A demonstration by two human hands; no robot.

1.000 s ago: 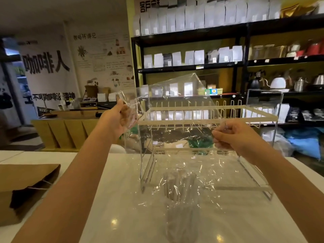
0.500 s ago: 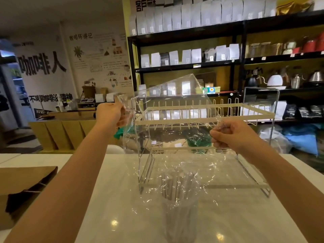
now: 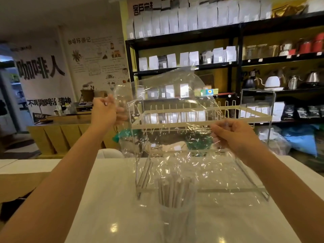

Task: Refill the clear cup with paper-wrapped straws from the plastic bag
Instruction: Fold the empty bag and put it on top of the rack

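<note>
I hold a large clear plastic bag [image 3: 168, 106] up in front of me, stretched between both hands. My left hand [image 3: 105, 113] pinches its upper left edge, and my right hand [image 3: 233, 134] grips its right edge a little lower. The bag hangs down over the table. Below it, seen through the film, a bundle of paper-wrapped straws [image 3: 173, 192] stands upright in the clear cup [image 3: 173, 223] at the table's near middle. Whether the bag's bottom touches the straws I cannot tell.
A cream wire dish rack [image 3: 199, 118] stands on the white table [image 3: 105, 199] right behind the bag. A brown paper bag [image 3: 21, 185] lies at the left edge. Dark shelves with white pouches and kettles fill the background.
My left hand has risen slightly and shifted left with the bag's edge, spreading the film wider. My right hand has stayed about where it was.
</note>
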